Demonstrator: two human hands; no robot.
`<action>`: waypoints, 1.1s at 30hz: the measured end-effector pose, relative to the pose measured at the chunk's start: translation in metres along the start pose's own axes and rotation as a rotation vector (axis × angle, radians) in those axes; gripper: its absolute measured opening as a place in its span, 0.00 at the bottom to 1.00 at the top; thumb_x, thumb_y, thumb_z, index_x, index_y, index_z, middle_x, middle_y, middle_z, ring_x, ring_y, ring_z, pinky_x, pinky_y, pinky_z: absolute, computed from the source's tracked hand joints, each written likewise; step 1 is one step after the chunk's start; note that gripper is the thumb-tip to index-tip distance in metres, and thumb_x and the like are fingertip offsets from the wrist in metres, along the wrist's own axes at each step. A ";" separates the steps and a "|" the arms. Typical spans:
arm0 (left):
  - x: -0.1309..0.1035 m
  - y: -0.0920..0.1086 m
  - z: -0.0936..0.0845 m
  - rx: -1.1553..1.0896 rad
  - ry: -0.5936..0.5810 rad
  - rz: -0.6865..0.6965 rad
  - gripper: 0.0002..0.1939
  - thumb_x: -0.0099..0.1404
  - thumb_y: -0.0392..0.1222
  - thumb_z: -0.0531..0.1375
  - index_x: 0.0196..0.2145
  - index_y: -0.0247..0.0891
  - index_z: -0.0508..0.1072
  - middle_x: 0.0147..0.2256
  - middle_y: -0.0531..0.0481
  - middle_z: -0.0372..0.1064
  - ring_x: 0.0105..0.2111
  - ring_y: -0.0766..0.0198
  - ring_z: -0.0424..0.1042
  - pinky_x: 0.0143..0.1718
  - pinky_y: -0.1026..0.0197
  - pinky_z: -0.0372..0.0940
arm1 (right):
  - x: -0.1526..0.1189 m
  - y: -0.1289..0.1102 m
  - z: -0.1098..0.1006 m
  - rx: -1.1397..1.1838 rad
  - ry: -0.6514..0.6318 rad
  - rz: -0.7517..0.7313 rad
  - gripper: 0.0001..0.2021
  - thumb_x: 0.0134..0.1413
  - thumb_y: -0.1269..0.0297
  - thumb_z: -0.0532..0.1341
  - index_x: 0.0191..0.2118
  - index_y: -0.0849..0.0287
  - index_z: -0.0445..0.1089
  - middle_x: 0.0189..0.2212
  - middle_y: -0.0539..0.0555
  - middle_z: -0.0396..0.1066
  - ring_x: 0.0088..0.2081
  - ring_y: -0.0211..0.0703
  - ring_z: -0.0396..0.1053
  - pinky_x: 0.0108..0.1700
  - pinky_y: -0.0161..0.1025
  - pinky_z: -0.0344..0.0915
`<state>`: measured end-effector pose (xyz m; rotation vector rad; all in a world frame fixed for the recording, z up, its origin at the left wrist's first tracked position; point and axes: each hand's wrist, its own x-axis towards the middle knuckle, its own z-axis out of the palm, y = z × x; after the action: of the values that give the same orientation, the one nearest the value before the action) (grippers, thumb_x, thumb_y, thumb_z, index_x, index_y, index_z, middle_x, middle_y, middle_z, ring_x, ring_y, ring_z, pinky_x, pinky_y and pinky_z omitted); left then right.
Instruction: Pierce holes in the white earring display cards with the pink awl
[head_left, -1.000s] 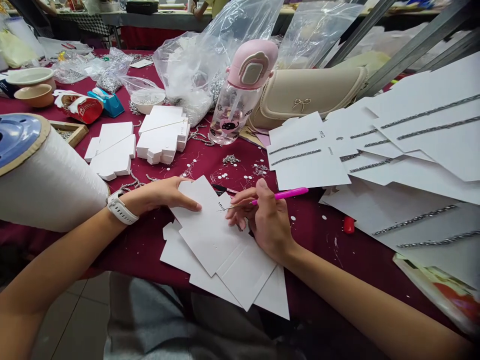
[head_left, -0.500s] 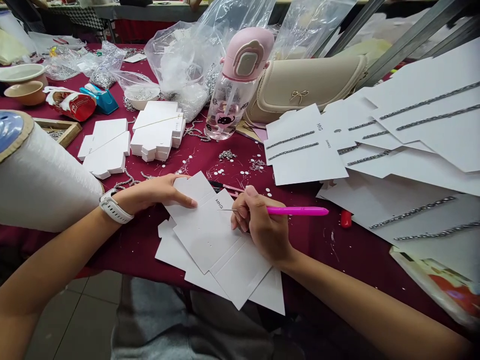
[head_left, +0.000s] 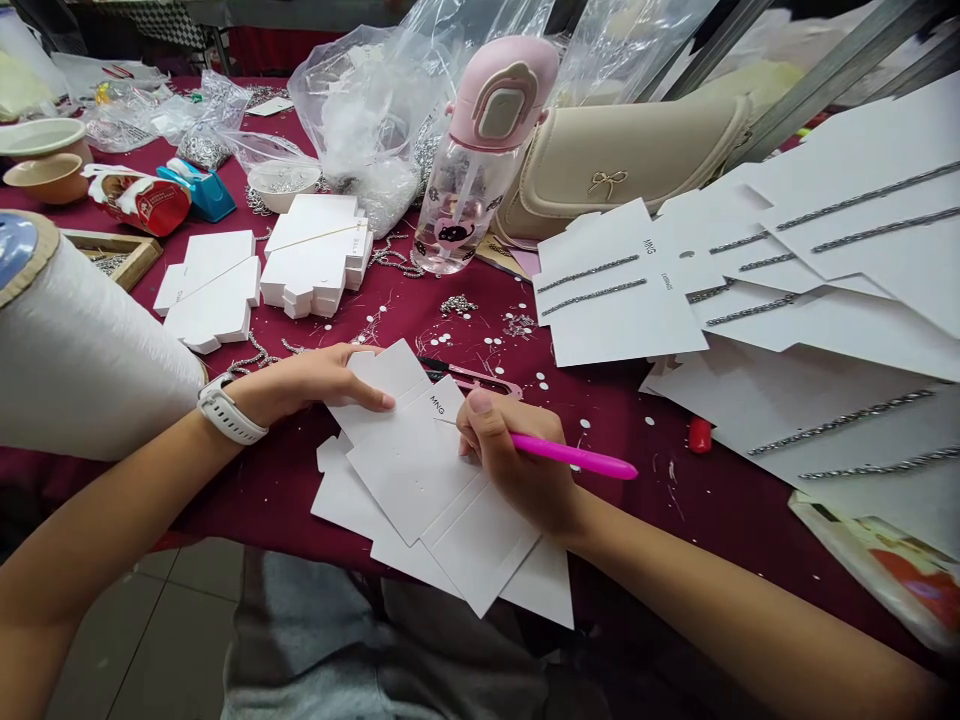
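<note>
L hand (head_left: pixel 341 385) clamped on top-left edge of white die-cut card marked MNG (head_left: pixel 412 455), above bench w/ maroon cloth (head_left: pixel 300 500). R hand (head_left: pixel 517 450) grips bright pink pen-shaped tool w/ thin metal tip (head_left: pixel 577 456), tip at card face nr the lettering.

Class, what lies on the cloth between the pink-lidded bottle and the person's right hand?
The head view shows a small heap of silvery chain, scattered white dots and a pink-and-black tool between the bottle and the right hand.
</note>
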<state>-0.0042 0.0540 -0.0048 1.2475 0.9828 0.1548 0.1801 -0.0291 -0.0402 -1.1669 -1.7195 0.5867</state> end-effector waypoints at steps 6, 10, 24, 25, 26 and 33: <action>-0.001 -0.001 0.000 -0.001 0.026 -0.020 0.26 0.43 0.40 0.67 0.43 0.37 0.68 0.35 0.48 0.72 0.32 0.62 0.72 0.34 0.61 0.66 | 0.001 -0.001 0.000 -0.128 -0.055 -0.100 0.18 0.58 0.66 0.44 0.17 0.58 0.49 0.13 0.47 0.52 0.16 0.31 0.52 0.20 0.34 0.51; -0.001 0.001 0.002 0.002 0.016 0.007 0.21 0.44 0.40 0.66 0.39 0.37 0.70 0.35 0.49 0.72 0.31 0.62 0.72 0.33 0.62 0.66 | 0.000 0.001 0.001 -0.074 -0.052 -0.056 0.19 0.58 0.65 0.45 0.16 0.58 0.49 0.13 0.47 0.51 0.17 0.32 0.52 0.21 0.35 0.51; -0.001 0.002 0.013 0.067 0.267 0.026 0.25 0.45 0.55 0.63 0.36 0.35 0.71 0.30 0.49 0.72 0.25 0.66 0.69 0.23 0.67 0.61 | 0.019 0.003 -0.020 -0.256 -0.019 -0.042 0.21 0.37 0.57 0.65 0.32 0.55 0.52 0.30 0.51 0.55 0.33 0.41 0.57 0.35 0.40 0.59; -0.001 0.001 0.014 0.070 0.282 0.024 0.25 0.45 0.56 0.63 0.37 0.35 0.71 0.30 0.49 0.72 0.26 0.66 0.69 0.22 0.67 0.61 | 0.018 0.003 -0.019 -0.248 -0.051 -0.033 0.19 0.39 0.58 0.64 0.32 0.55 0.52 0.30 0.51 0.55 0.33 0.41 0.58 0.35 0.40 0.59; 0.000 0.001 0.014 0.070 0.296 0.026 0.25 0.44 0.56 0.63 0.37 0.36 0.71 0.31 0.49 0.72 0.26 0.66 0.69 0.22 0.68 0.61 | 0.018 0.003 -0.019 -0.238 -0.071 -0.017 0.17 0.41 0.60 0.63 0.32 0.55 0.52 0.30 0.51 0.55 0.33 0.41 0.58 0.35 0.40 0.59; 0.001 0.001 0.013 -0.001 0.193 0.062 0.21 0.47 0.54 0.62 0.35 0.37 0.73 0.31 0.50 0.73 0.26 0.66 0.70 0.24 0.68 0.62 | 0.016 -0.005 -0.024 -0.044 -0.111 0.216 0.06 0.51 0.63 0.54 0.33 0.56 0.55 0.33 0.51 0.59 0.30 0.38 0.59 0.33 0.37 0.58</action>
<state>0.0059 0.0456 -0.0045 1.2800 1.1103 0.3289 0.1978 -0.0200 -0.0187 -1.3851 -1.7178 0.7598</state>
